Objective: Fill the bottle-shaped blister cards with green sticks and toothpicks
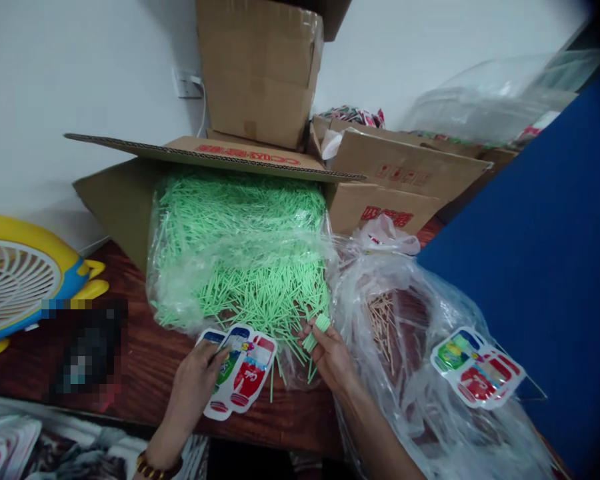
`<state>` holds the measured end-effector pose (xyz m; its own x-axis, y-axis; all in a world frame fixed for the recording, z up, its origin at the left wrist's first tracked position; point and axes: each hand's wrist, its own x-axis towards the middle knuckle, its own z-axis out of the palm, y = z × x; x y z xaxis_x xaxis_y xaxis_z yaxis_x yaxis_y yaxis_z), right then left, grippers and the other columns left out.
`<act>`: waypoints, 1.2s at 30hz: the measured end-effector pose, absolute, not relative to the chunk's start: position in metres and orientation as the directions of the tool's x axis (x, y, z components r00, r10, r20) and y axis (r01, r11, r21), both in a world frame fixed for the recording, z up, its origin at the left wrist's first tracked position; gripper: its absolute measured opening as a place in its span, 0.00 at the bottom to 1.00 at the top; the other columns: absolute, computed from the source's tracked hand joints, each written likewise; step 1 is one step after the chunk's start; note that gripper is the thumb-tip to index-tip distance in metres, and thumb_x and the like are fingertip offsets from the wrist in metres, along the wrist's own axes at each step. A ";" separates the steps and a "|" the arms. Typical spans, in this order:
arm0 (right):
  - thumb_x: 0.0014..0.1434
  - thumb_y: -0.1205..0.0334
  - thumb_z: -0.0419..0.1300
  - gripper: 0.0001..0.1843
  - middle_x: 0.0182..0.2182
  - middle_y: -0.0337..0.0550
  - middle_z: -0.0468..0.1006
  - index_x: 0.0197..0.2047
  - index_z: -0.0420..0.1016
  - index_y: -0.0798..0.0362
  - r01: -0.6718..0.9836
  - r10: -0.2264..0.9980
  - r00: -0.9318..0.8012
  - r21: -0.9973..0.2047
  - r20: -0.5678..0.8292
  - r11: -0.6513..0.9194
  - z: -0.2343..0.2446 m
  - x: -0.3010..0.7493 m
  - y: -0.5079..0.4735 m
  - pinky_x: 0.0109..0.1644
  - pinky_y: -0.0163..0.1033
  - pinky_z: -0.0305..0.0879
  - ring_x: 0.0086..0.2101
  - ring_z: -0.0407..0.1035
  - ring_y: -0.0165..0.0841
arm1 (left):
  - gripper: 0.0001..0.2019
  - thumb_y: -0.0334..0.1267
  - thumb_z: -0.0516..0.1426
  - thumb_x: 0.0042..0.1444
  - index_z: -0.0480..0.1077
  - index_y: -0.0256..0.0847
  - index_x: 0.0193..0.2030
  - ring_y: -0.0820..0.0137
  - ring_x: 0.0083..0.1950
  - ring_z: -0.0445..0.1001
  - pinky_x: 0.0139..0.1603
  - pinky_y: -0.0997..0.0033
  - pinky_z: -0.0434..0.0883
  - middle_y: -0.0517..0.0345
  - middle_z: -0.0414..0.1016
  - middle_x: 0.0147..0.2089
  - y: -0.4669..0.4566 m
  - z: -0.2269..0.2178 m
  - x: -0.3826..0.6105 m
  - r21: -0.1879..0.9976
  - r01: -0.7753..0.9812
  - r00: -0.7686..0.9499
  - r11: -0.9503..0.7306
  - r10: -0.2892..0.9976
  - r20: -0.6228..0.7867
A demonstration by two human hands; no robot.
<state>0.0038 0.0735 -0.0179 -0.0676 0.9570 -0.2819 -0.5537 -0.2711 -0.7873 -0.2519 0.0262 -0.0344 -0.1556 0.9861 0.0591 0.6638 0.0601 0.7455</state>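
In my left hand [195, 380] are flat bottle-shaped printed packets [250, 373], one with a red "Cola" picture and a green one beside it. They overlap over the table's front part, pinched between my thumb and fingers. My right hand [333, 357] is closed around a small bunch of short light-green sticks [319, 330], their ends showing above the fingers. Just beyond both hands, a big heap of the same green sticks [265, 287] spills from a clear plastic bag in an open cardboard box [125, 207].
Crumpled clear plastic [420, 407] covers the right side, with thin brown sticks [383, 327] inside and another bottle-shaped packet [477, 367] on top. Cardboard boxes [260, 73] stand behind. A yellow-and-blue fan [25, 273] sits at left. A blue panel [545, 233] rises at right.
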 end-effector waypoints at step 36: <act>0.62 0.70 0.50 0.06 0.29 0.37 0.68 0.33 0.60 0.51 0.353 0.879 -0.467 -0.891 0.096 0.285 -0.003 0.040 0.064 0.35 0.35 0.55 0.31 0.64 0.32 | 0.14 0.45 0.55 0.58 0.66 0.39 0.26 0.72 0.28 0.61 0.28 0.75 0.58 0.65 0.62 0.24 0.019 0.004 -0.143 0.914 0.382 0.054 0.139 0.984 -0.172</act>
<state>0.0401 0.0643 -0.0025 -0.4671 0.8790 0.0960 0.3531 0.2849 -0.8911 -0.1430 0.0193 0.0037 0.0542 0.9836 -0.1720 0.3821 0.1387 0.9137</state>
